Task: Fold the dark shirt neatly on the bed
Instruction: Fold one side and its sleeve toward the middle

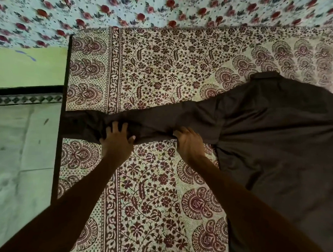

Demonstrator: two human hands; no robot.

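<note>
Early stage of the fold. Dark shirt (278, 132) spread flat on the bed (155, 76), mostly to the right of both hands and running on under the right forearm. No fold visible in the body so far: only laid out, with shallow creases fanning from the armpit just right of the right hand.

Currently dealing with one sleeve (158, 121), stretched straight beneath both hands.
- Left hand (118, 140): laid on the cuff end of the sleeve, fingers spread, tips pressed into slightly bunched cloth. Cannot tell whether the thumb hooks under the near edge.
- Right hand (188, 142): fingers curled over the sleeve's near edge, close to the armpit, pinching the cloth there.

Left to do, judging from the layout: bring this sleeve in across the body, deal with the other sleeve (not in view), turn the sides in, then double the length into a compact stack.

Orientation:
- Long axis of the body: away from the person, collar (266, 75) at the far end, beyond and to the right of the right hand; hem toward the near side, cut off by the frame.
- Long axis of the sleeve: crosswise to the body, from the armpit beside the right hand, leftward past the left hand, as far as the bed's edge (59, 158), with bare floor (13, 155) further left
</note>
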